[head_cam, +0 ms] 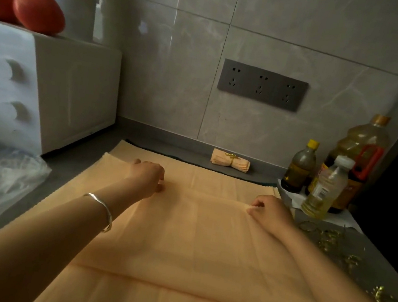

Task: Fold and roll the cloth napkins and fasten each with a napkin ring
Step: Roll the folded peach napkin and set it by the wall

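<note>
**Inspector:** Item under work: one peach napkin point(193, 239), flat on the grey counter point(76, 159), centre of view. One layer is doubled over. What appears to be its crease runs across at 6 o'clock, and its free edge lies toward 12.

**Clerk:** Hands?

**Inspector:** Well apart, one at each end of that free edge. The left hand point(147, 176) is at 11 o'clock, fingers curled down onto the cloth. The right hand point(269, 209) is at 1 o'clock, thumb and fingers pinching the edge. Judged purpose: a grip at both ends keeps the edge straight so the layers line up.

**Clerk:** Is the left pinching too?

**Inspector:** It appears so, though its fingertips are partly hidden.

**Clerk:** Progress?

**Inspector:** One rolled napkin point(230, 159), ringed in gold, lies by the wall at 12 o'clock, beyond the working cloth. The present one is at the folding step; rolling and ringing are not yet done.

**Clerk:** Supplies and hazards?

**Inspector:** Loose napkin rings point(329, 238) lie at 3 o'clock, just beside the right forearm, probably kept there for easy reach. Bottles point(326, 184) at 2 o'clock stand near the cloth's corner, so a hard tug could disturb them. A white drawer unit point(47, 93) at 10 o'clock stands apart.
</note>
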`<state>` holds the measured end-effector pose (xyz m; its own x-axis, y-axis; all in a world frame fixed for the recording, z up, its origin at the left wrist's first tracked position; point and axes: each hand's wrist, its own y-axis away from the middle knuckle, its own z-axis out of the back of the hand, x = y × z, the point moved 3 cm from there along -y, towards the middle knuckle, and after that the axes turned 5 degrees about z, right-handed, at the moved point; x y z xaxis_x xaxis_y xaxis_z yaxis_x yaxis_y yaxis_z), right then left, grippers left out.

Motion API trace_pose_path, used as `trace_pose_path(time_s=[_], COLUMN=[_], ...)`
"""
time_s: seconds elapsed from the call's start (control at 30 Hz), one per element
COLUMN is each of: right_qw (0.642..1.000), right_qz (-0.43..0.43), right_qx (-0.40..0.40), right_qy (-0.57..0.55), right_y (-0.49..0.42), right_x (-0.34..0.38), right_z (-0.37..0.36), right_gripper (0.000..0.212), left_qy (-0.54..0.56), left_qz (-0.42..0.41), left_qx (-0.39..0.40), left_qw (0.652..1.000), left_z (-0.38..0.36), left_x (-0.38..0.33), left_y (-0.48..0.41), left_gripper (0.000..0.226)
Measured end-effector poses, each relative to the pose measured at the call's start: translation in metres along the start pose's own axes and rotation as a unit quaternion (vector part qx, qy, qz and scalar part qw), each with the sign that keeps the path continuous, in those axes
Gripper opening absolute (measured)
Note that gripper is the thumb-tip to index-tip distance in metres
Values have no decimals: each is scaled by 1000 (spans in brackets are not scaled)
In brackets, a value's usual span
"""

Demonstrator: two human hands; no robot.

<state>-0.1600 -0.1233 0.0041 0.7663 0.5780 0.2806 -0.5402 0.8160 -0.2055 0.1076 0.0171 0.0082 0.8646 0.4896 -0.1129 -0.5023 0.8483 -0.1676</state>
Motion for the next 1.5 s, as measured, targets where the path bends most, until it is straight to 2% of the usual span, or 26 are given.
trace_pose_path(time_s=[0.07,0.17,0.23,0.33,0.5,0.63,0.8,1.03,1.2,1.5], right_qw=[1000,997,995,996,996,993,996,996,994,993], right_qz=[-9,9,11,34,86,95,62,47,-2,-65], right_qx=[-18,-30,-41,-53,-19,35,54,72,91,84], right_qy=[1,75,90,59,-29,-56,-45,19,51,50], right_y=[2,10,20,41,79,104,116,128,138,159], right_x=[2,11,22,49,104,135,142,124,72,-5], right_z=[1,3,6,5,-8,-26,-47,-44,-26,-3], right_gripper=[5,32,42,44,48,48,48,49,52,57], left_qy=[-20,-25,9,69,24,9,11,21,17,-1], left_qz=[-8,-24,-39,-55,-76,-71,-80,-88,-92,-42], left_qx=[-14,-51,-61,-22,140,144,130,84,105,101], left_qw=[1000,998,997,996,987,987,988,992,990,994], left_z=[1,4,9,12,0,-11,-16,-17,-16,-11], left_x=[-3,-10,-21,-36,-52,-53,-51,-43,-19,35], left_y=[4,18,37,79,138,151,152,151,150,151], left_gripper=[34,49,46,38,58,60,57,54,59,61])
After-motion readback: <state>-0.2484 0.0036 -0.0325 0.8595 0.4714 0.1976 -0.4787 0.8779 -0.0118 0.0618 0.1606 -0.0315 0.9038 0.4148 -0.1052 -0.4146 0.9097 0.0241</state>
